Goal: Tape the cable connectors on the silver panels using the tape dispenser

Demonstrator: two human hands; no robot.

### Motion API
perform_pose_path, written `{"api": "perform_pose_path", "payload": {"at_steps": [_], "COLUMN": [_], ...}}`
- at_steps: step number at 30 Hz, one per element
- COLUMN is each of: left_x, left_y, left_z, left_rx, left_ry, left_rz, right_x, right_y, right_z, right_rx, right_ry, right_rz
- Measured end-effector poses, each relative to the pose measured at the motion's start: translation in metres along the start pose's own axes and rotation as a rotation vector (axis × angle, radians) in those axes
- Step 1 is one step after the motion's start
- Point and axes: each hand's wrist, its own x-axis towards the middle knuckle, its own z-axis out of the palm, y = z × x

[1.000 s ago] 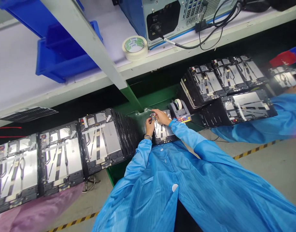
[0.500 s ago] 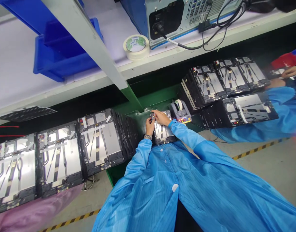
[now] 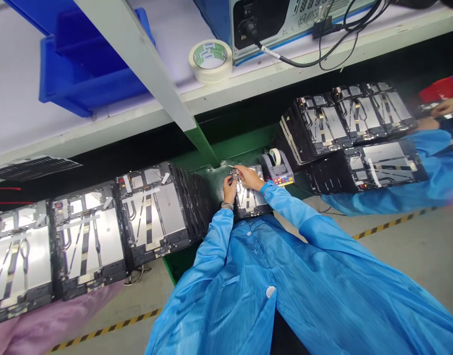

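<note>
My left hand (image 3: 229, 190) and my right hand (image 3: 249, 178) meet over a small multicoloured electronic part (image 3: 234, 173), and the fingertips of both pinch it. It is too small to identify exactly. Beneath my hands lies a dark-framed tablet panel (image 3: 251, 204) with silver sheets and black-and-gold strips, on a green workbench (image 3: 211, 171). Close to my right hand stands a grey tape dispenser (image 3: 276, 168) holding a white roll. A dark band circles my left wrist, and blue antistatic sleeves cover both arms.
Several similar panels (image 3: 154, 214) lie in a row to the left, with more stacked at right (image 3: 385, 167). A co-worker's blue sleeve (image 3: 429, 167) and hand (image 3: 447, 106) are at far right. Overhead, a shelf (image 3: 137, 59) carries blue bins (image 3: 86, 69), masking tape (image 3: 210, 60) and a computer unit (image 3: 281, 24).
My hands stay together on the small part. The whole scene drifts slightly in view as my head moves, and the co-worker's hand has come into view at far right.
</note>
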Motion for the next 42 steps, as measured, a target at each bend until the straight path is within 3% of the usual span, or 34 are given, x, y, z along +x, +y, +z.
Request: {"api": "perform_pose_path", "payload": {"at_steps": [2,5,9,12,25,32,42], "left_x": [0.0,0.0,-0.002,-0.002,-0.001,-0.003,-0.007], "left_y": [0.001,0.003,0.005,0.007,0.016,0.018,0.028], "left_z": [0.0,-0.001,-0.004,-0.006,-0.01,-0.011,-0.013], "left_rx": [-0.003,-0.013,-0.052,-0.066,-0.019,0.012,0.219], "left_ry": [0.001,-0.014,-0.046,-0.054,-0.093,-0.076,-0.108], "left_rz": [-0.005,0.01,0.085,0.144,0.187,0.202,0.295], "right_x": [-0.007,-0.026,-0.058,-0.07,-0.061,-0.06,-0.054], "right_y": [-0.01,-0.026,-0.041,-0.047,-0.052,-0.054,-0.048], "right_z": [0.0,0.007,0.029,0.046,0.054,0.052,0.052], "right_rx": [0.168,0.674,1.416,1.682,1.795,1.717,1.703], "right_ry": [0.131,0.275,0.277,0.293,0.299,0.304,0.317], "right_rz": [0.07,0.254,0.512,0.581,0.656,0.664,0.69]}}
